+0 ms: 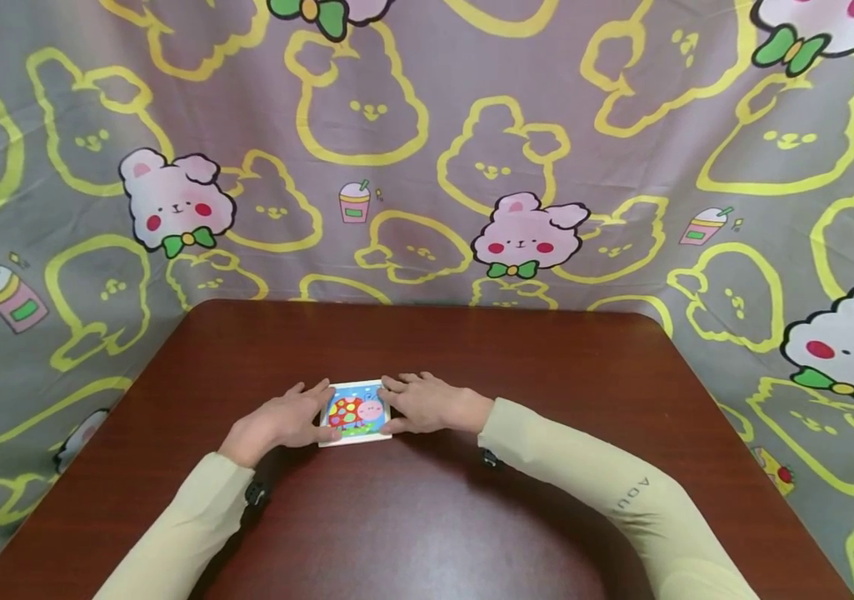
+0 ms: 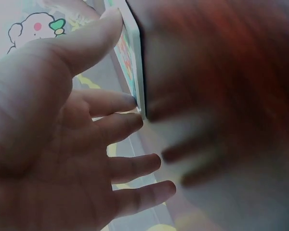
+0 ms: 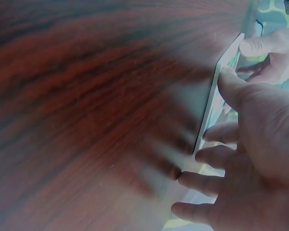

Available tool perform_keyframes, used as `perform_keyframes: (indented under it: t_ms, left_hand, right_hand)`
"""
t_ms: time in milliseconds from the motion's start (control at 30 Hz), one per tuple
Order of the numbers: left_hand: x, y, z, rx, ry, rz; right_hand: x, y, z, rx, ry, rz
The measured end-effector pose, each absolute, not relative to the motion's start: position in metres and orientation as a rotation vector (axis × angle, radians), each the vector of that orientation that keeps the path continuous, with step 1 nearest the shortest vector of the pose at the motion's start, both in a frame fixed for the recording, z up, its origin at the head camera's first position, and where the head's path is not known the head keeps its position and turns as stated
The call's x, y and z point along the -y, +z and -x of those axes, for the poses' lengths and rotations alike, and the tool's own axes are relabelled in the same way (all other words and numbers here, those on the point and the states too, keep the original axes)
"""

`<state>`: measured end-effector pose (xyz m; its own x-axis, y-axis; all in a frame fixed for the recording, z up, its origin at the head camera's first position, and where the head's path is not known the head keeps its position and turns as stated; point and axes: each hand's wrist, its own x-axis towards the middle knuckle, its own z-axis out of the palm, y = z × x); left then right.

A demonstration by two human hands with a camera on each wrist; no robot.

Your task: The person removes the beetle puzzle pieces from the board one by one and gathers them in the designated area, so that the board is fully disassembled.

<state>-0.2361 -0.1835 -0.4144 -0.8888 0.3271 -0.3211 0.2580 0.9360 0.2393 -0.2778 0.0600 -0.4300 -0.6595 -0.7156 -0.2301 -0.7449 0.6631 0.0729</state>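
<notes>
Item: white-edged ladybug picture board (image 1: 357, 412), approx. square, on dk. red-brown wood-grain table (image 1: 434, 517). Loc.: between the two hands, a little L of table centreline. Appears flat, pic. side up; full underside contact can't be confirmed.

Orient.: ladybug (image 1: 346, 412) upright from wearer's side, legs & green grass twd. near edge, pink head pointing R, red spotted body L. Insect's long axis runs L–R, near parallel to board's near edge. That edge is slightly skewed, R end a bit farther from wearer. Board's own long axis: can't be determined, sides too close in length at this angle.

L hand (image 1: 287, 421): not clenched; fingers extended & spread. Thumb on board at near L corner, forefinger at far L corner; ring & little fingers clear of it per L wrist view.

R hand (image 1: 430, 404): same cond., fingers extended, no fist. Thumb at near R corner, forefinger at far R; outer fingers spread off board per R wrist view.

Other: pale sleeves (image 1: 584, 454) both arms, lettering on R. Small blk. device at each cuff, L unit (image 1: 255, 493) & R unit (image 1: 490, 457). Grey backdrop cloth (image 1: 397, 192) behind table, w/ yellow outline figures, wht. bunny heads, green bows & drink cups.
</notes>
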Motion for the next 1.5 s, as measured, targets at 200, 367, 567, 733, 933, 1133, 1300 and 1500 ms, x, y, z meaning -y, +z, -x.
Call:
perform_keyframes:
  t_ms: [200, 367, 567, 733, 933, 1133, 1300, 1500]
  left_hand:
    - [0.170, -0.416, 0.243, -2.748, 0.248, -0.453]
    - [0.161, -0.418, 0.246, -2.730, 0.266, -0.481]
    - [0.153, -0.417, 0.248, -2.691, 0.296, -0.474]
    - [0.145, -0.417, 0.251, -2.686, 0.303, -0.501]
    - [0.133, -0.418, 0.254, -2.680, 0.316, -0.502]
    - [0.125, -0.417, 0.258, -2.679, 0.313, -0.490]
    - [0.117, -0.417, 0.262, -2.689, 0.290, -0.509]
    - [0.105, -0.418, 0.266, -2.683, 0.284, -0.543]
  right_hand:
    - [-0.073, -0.431, 0.280, -2.697, 0.194, 1.169]
    - [-0.085, -0.432, 0.280, -2.679, 0.167, 1.153]
    - [-0.099, -0.431, 0.281, -2.660, 0.131, 1.158]
    - [-0.113, -0.433, 0.281, -2.670, 0.093, 1.132]
    - [-0.127, -0.435, 0.282, -2.688, 0.053, 1.108]
    - [-0.137, -0.435, 0.283, -2.690, 0.052, 1.116]
    - [-0.145, -0.434, 0.285, -2.689, 0.032, 1.079]
    - [-0.158, -0.433, 0.284, -2.691, -0.014, 1.061]
